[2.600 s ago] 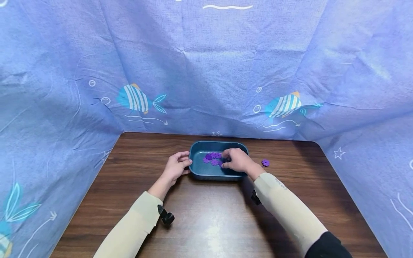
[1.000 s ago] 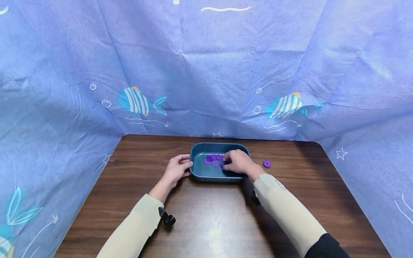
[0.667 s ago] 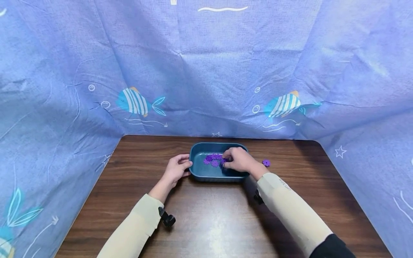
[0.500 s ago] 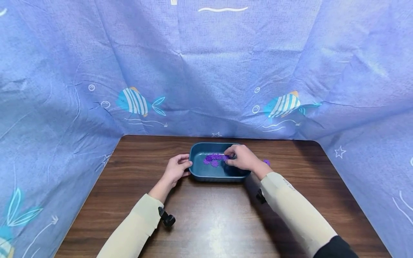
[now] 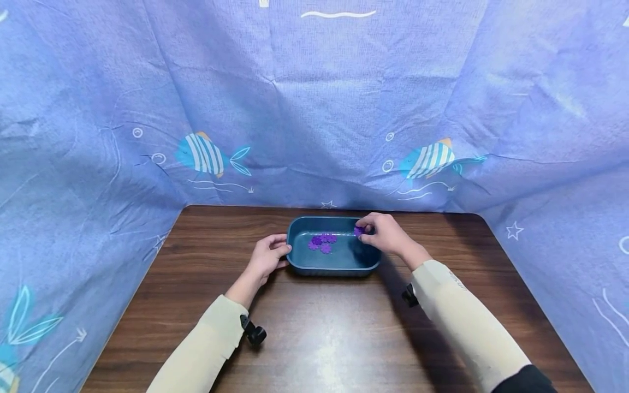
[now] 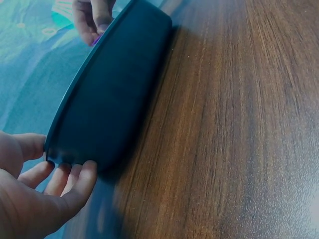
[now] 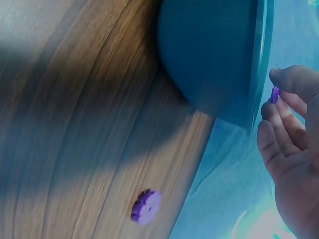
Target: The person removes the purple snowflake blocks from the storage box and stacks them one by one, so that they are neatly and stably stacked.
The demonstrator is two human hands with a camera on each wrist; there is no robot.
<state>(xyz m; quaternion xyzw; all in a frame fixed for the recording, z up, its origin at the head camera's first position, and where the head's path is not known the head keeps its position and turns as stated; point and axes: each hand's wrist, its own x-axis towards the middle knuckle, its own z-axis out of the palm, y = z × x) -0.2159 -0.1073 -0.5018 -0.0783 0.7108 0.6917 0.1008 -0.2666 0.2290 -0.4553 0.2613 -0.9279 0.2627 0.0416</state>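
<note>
A dark teal rectangular basin (image 5: 339,270) stands near the table's back edge, with several purple flower-shaped discs (image 5: 322,241) grouped in its left half. My left hand (image 5: 267,255) holds the basin's left end; in the left wrist view the thumb is at the rim and the fingers lie against the outer wall. Over the basin's right end, my right hand (image 5: 385,233) pinches one purple flower-shaped disc (image 7: 275,94) between thumb and fingers, at about rim height. Another purple disc (image 7: 146,207) lies on the table right of the basin; in the head view my right hand hides it.
The brown wood-grain table (image 5: 295,333) is glossy at the front. A blue fish-print cloth (image 5: 314,136) hangs close behind its back edge and along both sides. Black wrist cameras (image 5: 254,331) are strapped at both cuffs.
My right hand has picked a purple disc out of the group and carried it up and to the right, toward the basin's right end. The left hand keeps its hold on the basin.
</note>
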